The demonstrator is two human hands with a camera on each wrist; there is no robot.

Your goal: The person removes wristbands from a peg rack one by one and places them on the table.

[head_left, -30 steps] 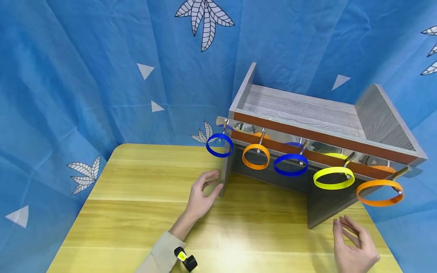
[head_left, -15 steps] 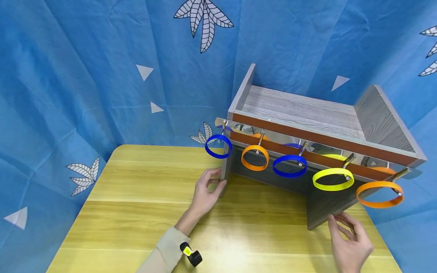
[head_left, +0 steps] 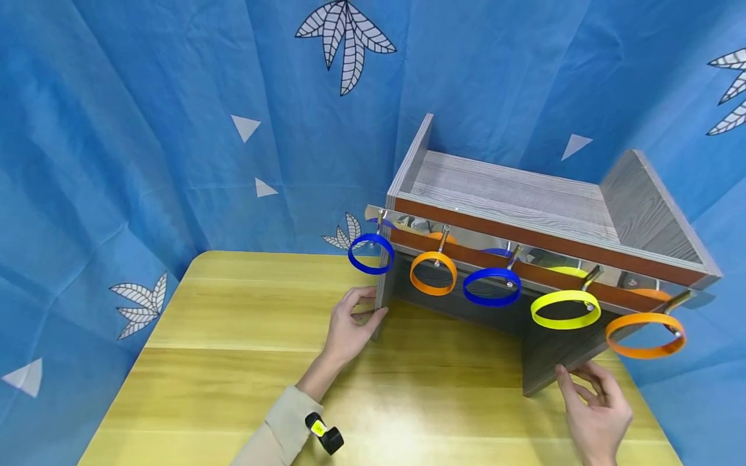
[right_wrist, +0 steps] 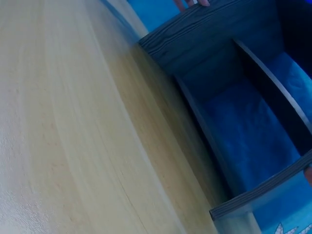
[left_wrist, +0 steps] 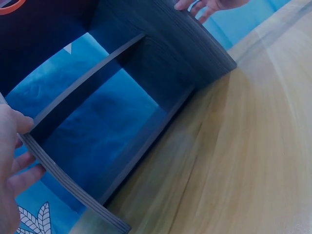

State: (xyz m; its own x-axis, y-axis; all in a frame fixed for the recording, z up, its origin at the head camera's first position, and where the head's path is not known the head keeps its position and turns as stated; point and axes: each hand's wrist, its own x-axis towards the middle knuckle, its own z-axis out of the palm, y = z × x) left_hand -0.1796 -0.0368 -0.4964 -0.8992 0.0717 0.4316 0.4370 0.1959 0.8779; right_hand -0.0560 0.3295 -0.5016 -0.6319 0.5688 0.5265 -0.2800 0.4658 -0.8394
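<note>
Gray woodgrain shelf (head_left: 513, 184) w/ brown front strip (head_left: 548, 242); L grip (head_left: 348, 329) & R grip (head_left: 597, 408) pinching side panels (head_left: 382, 281).

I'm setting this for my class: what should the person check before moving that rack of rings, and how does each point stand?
1. Left hand placed: ok, it grips the left side panel, thumb inside, fingers outside.
2. Right hand placed: ok, at the front edge of the right side panel.
3. Rings hung: ok, all five are on hooks.
4. Rack upright: ok.
5. Rack squared to the back edge of the table: not ok, it stands at an angle.
6. Grip firm enough: cannot tell from these views.
</note>
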